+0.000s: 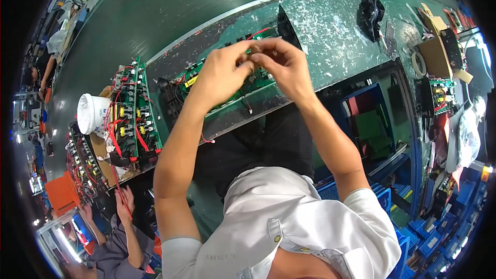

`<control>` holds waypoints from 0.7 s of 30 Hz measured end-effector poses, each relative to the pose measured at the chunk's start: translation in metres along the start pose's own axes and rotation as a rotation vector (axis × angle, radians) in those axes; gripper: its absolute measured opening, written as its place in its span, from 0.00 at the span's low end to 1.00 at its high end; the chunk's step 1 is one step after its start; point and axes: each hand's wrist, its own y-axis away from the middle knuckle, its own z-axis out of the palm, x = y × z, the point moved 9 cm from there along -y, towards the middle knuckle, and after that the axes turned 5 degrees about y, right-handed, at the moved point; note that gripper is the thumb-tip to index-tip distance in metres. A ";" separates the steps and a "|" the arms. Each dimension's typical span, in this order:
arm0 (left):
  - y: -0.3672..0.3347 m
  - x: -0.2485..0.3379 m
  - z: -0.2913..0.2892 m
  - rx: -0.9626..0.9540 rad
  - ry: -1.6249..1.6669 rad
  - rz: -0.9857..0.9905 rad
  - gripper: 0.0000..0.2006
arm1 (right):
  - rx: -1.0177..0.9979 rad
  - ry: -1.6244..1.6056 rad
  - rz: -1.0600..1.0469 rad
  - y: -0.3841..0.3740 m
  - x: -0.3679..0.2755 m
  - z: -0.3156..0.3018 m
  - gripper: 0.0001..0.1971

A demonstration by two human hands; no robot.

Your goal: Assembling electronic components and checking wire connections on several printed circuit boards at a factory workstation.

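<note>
My left hand (219, 75) and my right hand (287, 67) meet over a green circuit board (227, 106) on the bench. Both have thumb and fingers drawn together in a pinch. Between the fingertips is something small that I cannot make out. The board carries black parts, a yellow component (191, 81) and red wires; my hands cover its middle. A thin lead with a small white connector (250, 110) hangs over its near edge. Just beyond my right hand, a black panel (288, 27) stands upright at the board's far end.
More populated circuit boards (137, 103) stand at the left, beside a white bucket (93, 113). A co-worker's hand (125, 204) holds a red wire at lower left. A crumpled black bag (371, 15) lies far right, near a tape roll (418, 64). Blue bins (382, 108) sit below the bench edge.
</note>
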 end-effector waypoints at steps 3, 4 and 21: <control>-0.013 -0.030 -0.020 0.112 0.374 -0.172 0.13 | 0.079 0.052 0.032 -0.006 -0.002 -0.025 0.09; -0.013 -0.043 -0.022 0.105 0.536 -0.265 0.13 | 0.075 0.080 0.061 -0.007 0.001 -0.033 0.09; -0.018 -0.010 0.017 -0.073 0.260 0.015 0.08 | 0.079 0.037 0.267 0.023 0.003 -0.041 0.10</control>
